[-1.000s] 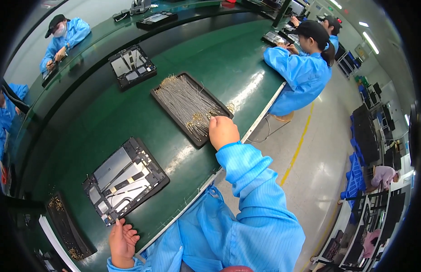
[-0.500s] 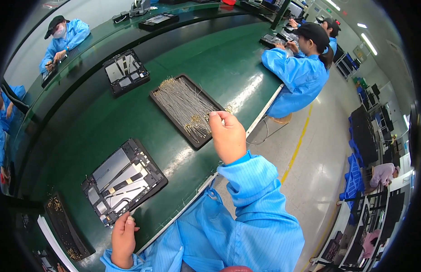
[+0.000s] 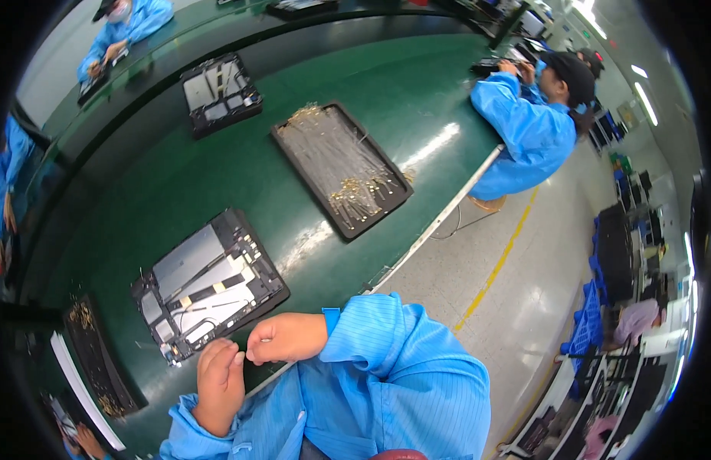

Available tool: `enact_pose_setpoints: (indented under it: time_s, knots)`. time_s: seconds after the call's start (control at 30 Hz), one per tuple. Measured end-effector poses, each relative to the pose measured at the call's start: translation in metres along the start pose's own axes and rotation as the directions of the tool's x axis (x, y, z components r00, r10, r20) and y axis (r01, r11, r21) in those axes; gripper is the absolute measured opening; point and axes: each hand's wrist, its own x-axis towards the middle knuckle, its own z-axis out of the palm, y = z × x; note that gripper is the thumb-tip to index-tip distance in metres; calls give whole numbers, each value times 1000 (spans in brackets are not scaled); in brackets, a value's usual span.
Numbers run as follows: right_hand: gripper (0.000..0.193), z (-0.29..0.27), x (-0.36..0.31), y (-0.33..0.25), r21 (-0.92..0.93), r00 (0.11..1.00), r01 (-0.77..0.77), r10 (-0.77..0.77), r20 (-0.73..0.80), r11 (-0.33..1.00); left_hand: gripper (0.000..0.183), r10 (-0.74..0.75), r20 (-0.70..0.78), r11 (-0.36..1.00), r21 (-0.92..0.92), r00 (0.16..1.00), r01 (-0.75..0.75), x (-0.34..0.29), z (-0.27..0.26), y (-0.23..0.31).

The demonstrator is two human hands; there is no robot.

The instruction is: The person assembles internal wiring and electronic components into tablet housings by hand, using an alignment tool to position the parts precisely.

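Because the right hand (image 3: 288,338) has left the cable tray (image 3: 380,218) and come back to the lower middle of the frame, it is now just beside the left hand (image 3: 221,383); this suggests to me that the work has passed from picking at the tray to handling near the opened device (image 3: 191,261). The right forearm, in a blue sleeve (image 3: 432,360), bends across from the lower right, so that this hand points to the left. The left hand rises from the lower edge with its fingers upward. In both hands the grip is drawn together, thumb toward fingers, but I cannot tell whether something thin is held there. The opened device lies a little above them, left of the middle, on the green counter (image 3: 149,176); whether the left fingers touch its lower edge is not clear. Farther, in the upper middle, the tray holds many thin grey cables (image 3: 321,149), and no hand is touching them. Beyond it, a second device (image 3: 217,88) lies at the upper left, and a co-worker (image 3: 524,123) leans at the upper right.
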Motion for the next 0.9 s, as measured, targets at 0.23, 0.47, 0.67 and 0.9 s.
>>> enact_pose_setpoints:
  time_s: [0.23, 0.47, 0.67, 0.9]
  knots:
    - [18, -7, 15, -2, 321, 883, 229, -57, -467, 919, 18, -12, -101, 969, 246, 995, 37, 16, 4, -15]
    - [32, -4, 23, -12, 30, 447, 617, -319, -836, 786, 14, -101, -194, 929, 333, 976, 163, 26, 21, -25]
    - [27, -3, 34, 11, -481, 218, 582, -696, -684, 655, 18, -78, -172, 919, 369, 982, 138, 26, 29, -22]
    - [27, -4, 50, 21, -634, 168, 519, -796, -582, 573, 13, -89, -178, 898, 412, 980, 156, 25, 24, -28]
